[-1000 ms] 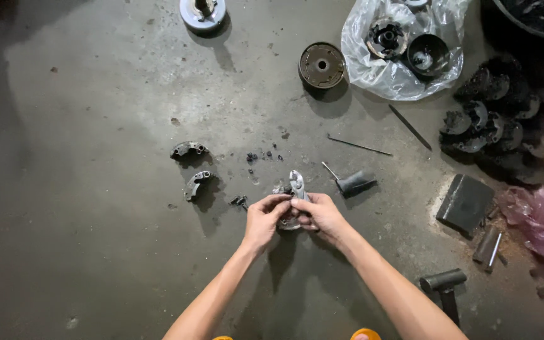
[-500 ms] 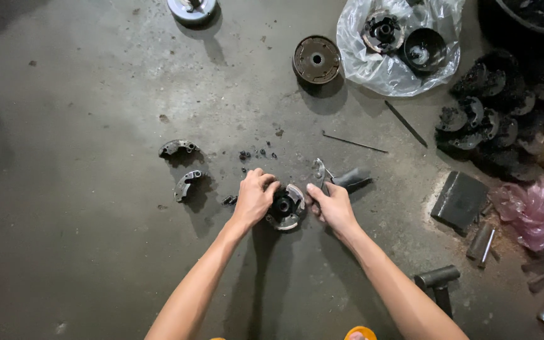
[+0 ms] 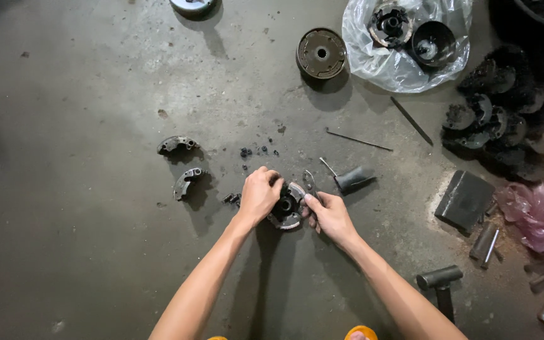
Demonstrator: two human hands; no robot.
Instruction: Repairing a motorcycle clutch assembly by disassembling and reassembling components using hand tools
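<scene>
Fingers of the left hand [image 3: 259,194] curl down over the upper left rim of a round clutch assembly [image 3: 286,210] that lies flat on the concrete floor [image 3: 83,252], clenched on its edge and partly covering it. Well to the left of that hand, two loose curved clutch shoes [image 3: 182,165] lie apart on the floor, one above the other, and a few small dark bits [image 3: 254,151] are scattered just above the knuckles. The assembly sits directly between the two hands, its dark centre hole facing up, so each hand reaches it from its own side. The right hand [image 3: 330,215] presses in from the lower right, thumb and forefinger pinched at the rim where a pale curved shoe shows; a slim metal tool [image 3: 310,182] stands just above those fingertips, and whether the hand grasps it cannot be told. Both hands are about equally near, touching the part. Further right lie a short dark sleeve [image 3: 354,179], two thin rods [image 3: 360,140], a flat dark block [image 3: 464,199], a hammer [image 3: 439,282], and a clear plastic bag [image 3: 404,39] of drum parts.
</scene>
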